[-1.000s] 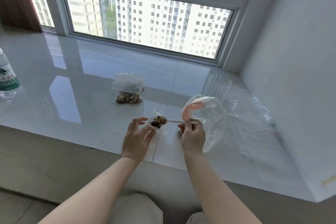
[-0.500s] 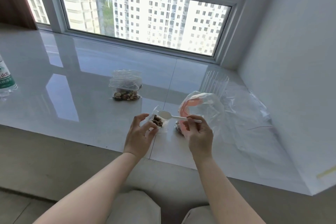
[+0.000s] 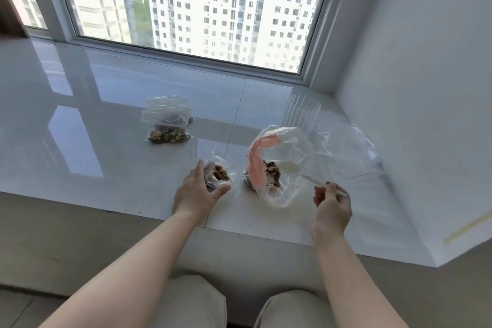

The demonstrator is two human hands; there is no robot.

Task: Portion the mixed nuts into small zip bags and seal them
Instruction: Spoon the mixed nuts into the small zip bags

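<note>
The right hand (image 3: 331,204) pinches a white plastic spoon (image 3: 306,174) whose bowl points left into the large nut bag (image 3: 282,165); the left hand (image 3: 198,190) cups the small zip bag (image 3: 219,172) just left of it on the worktop (image 3: 106,141).

Both forearms were bare to beyond the frame edge, with no sleeve, watch or ring in sight. The left hand (image 3: 195,193) and right hand (image 3: 331,210) wore no gloves. Light beige trousers (image 3: 191,301) covered both knees.
</note>
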